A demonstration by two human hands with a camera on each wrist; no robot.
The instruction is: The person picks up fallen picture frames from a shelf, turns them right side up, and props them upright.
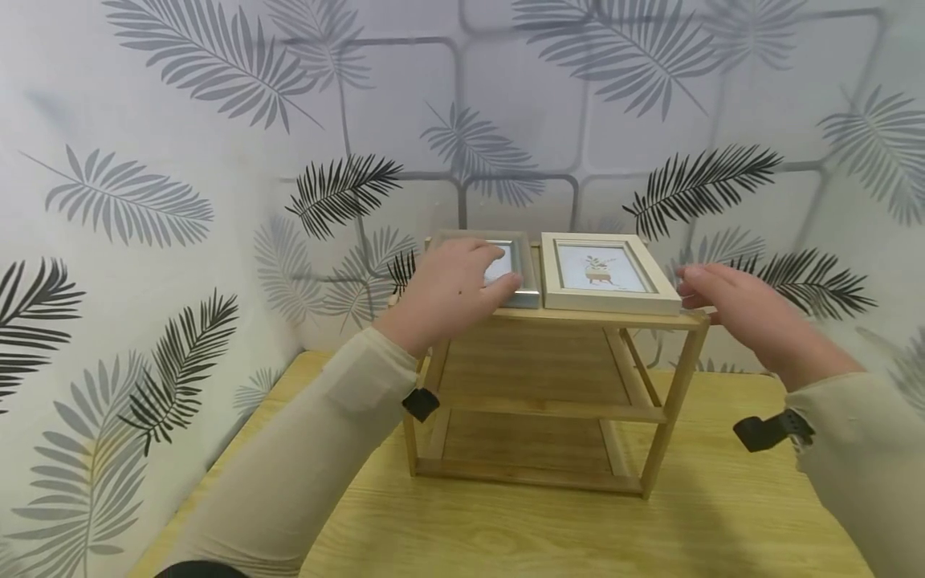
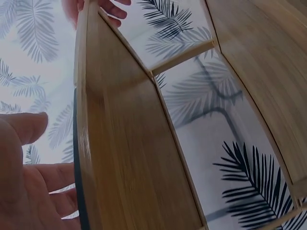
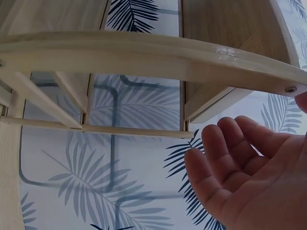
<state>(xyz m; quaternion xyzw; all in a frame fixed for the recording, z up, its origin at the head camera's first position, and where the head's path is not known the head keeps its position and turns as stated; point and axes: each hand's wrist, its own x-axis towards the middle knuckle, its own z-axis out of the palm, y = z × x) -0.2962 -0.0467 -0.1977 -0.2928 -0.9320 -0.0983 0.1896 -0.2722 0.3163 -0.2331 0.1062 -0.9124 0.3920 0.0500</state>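
Note:
A wooden three-tier rack (image 1: 552, 408) carries a grey photo frame (image 1: 529, 273) and a cream photo frame (image 1: 602, 269), lying side by side on its top. My left hand (image 1: 457, 289) rests over the grey frame with fingers loosely extended, hiding much of its left part. In the left wrist view, the fingers (image 2: 53, 175) reach the dark frame edge, the thumb held apart. Beside the rack's right end is my right hand (image 1: 747, 309), close to the cream frame's corner. Its fingers (image 3: 218, 151) are loosely bent with nothing between them in the right wrist view.
The rack stands on a yellow wood-grain table (image 1: 462, 530). Leaf-patterned walls (image 1: 506, 104) rise close behind it and on the left. The two lower shelves (image 1: 527, 441) lie beneath the frames, between slanted wooden legs (image 1: 675, 401).

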